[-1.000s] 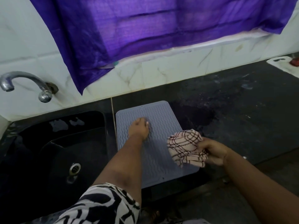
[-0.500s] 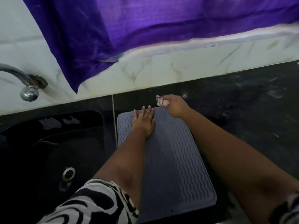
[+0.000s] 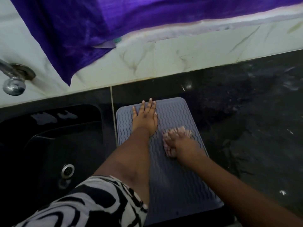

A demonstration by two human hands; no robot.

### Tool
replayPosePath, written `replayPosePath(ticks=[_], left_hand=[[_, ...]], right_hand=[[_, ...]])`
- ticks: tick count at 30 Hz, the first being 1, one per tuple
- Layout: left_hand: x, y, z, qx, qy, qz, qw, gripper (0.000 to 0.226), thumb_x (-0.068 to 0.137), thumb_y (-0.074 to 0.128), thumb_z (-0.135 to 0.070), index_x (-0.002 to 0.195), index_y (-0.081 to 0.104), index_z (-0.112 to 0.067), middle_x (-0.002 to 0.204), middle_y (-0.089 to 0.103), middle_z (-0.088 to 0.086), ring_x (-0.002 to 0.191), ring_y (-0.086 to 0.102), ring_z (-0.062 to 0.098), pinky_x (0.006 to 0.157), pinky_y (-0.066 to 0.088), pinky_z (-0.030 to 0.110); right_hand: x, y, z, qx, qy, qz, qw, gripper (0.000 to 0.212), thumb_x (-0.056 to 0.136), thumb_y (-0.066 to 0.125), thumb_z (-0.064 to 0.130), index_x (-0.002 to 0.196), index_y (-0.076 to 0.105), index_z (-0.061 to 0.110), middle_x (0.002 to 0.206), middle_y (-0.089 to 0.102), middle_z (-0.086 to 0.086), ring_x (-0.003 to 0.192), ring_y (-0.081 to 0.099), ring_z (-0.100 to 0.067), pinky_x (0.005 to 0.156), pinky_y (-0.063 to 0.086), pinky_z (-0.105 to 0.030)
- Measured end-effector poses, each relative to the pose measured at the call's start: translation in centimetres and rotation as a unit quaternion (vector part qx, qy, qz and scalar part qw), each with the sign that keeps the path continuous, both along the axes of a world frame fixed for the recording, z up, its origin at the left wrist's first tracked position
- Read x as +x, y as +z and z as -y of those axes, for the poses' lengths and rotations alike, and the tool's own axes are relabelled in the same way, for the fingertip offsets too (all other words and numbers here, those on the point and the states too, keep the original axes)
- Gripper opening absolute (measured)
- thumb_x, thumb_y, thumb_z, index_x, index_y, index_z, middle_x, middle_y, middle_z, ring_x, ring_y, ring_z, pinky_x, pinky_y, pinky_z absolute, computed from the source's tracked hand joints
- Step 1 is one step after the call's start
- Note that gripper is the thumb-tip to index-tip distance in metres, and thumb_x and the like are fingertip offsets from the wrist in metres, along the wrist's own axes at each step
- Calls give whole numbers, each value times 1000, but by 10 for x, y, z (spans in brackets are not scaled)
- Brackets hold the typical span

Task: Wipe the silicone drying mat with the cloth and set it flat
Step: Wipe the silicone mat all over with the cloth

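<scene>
Lying flat on the black counter (image 3: 237, 112), the grey mat (image 3: 173, 171) sits just beside the sink (image 3: 54, 145), its long side running alongside the sink's right rim and its far short edge near the pale wall tiles (image 3: 188, 59). Wavy ridges cover its top. The left hand (image 3: 145, 117) rests palm down on the mat's far end, on the sink side, with the fingers spread flat and straight, gripping nothing; the fingertips reach the mat's far edge. The right hand (image 3: 182, 145) is on the mat too, just beside the left wrist and on the side away from the sink. It is clenched around a bunched cloth (image 3: 176, 138), pale with dark checks, pressing it down onto the ridges; parts of the cloth stick out beyond the fingers, and the cloth is blurred. Both forearms cross over the mat's near half. A black and white patterned sleeve (image 3: 91, 202) covers the left upper arm, nearer than the sink. A round metal drain (image 3: 67, 169) shows in the sink bottom. Above the sink, a metal tap (image 3: 14, 79) comes out of the wall tiles. A purple curtain (image 3: 114, 18) hangs over the tiles, its lower corner between the tap and the mat. White specks and smears mark the counter on the mat's far side from the sink.
</scene>
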State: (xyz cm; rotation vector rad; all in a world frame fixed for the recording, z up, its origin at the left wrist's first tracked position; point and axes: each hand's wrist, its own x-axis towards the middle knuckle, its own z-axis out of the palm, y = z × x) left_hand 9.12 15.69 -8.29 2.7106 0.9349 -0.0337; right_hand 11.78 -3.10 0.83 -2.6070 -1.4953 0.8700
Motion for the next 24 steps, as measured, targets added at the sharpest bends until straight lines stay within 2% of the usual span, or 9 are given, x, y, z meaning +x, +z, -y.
replayPosePath(ticks=[2,4,6,8,11,14,17,21,24], left_hand=[[0,0,0,1,1,2,1000,54,103,15,-38,156,3,-28,163,-4,-13,150,-6,15,118,-12,49],[-1,-1,2,3,5,4,1000,54,103,15,-38,156,4,-28,163,-3,-13,150,-5,15,117,-12,49],[-1,0,2,4,5,7,1000,54,103,15,-37,156,5,-28,163,-2,-12,150,-5,15,117,-13,49],[-1,1,2,12,3,9,1000,55,103,15,-37,156,5,-27,163,-2,-10,150,-5,16,117,-12,48],[0,-2,0,10,-1,5,1000,55,103,15,-37,156,5,-26,163,-3,-10,150,-6,16,118,-13,46],[0,-4,-1,13,7,-1,1000,56,103,18,-38,155,4,-26,163,-5,-11,150,-7,15,118,-14,46],[1,-5,-2,24,-2,-19,1000,60,102,23,-38,155,-1,-27,163,-8,-10,150,-8,16,117,-13,48],[1,-2,1,22,10,8,1000,54,103,16,-36,156,6,-27,163,0,-10,151,-3,16,117,-12,48],[0,-2,3,20,12,2,1000,54,103,14,-36,156,5,-26,163,-2,-10,150,-4,16,117,-13,46]], right_hand=[[-8,10,21,-71,-51,-74,993,47,96,48,19,143,44,20,151,38,-6,140,35,-27,117,28,-36],[5,35,22,-89,-112,-195,970,26,92,56,22,115,66,17,116,64,-4,107,61,-17,94,50,-36],[32,56,9,-24,-151,-239,959,18,87,63,36,88,69,19,90,67,0,82,61,-11,71,48,-29],[61,59,-22,60,-166,-203,963,14,89,61,32,82,67,21,86,65,0,82,61,-16,71,47,-33],[81,42,-84,103,-100,-73,987,25,95,50,16,114,65,13,113,65,-8,104,60,-25,89,48,-36],[69,5,-111,-33,-11,28,999,51,101,32,27,150,28,13,156,29,-10,142,28,-33,117,26,-46],[51,-25,-96,-41,15,88,995,59,100,33,35,154,15,18,163,9,-8,149,7,-34,122,12,-48],[8,-31,-22,-23,27,76,996,54,99,38,27,150,27,14,160,17,-12,147,15,-32,121,10,-49],[-42,-20,50,-27,-1,22,999,59,99,39,21,153,18,17,163,6,-7,150,1,-32,122,7,-49]])
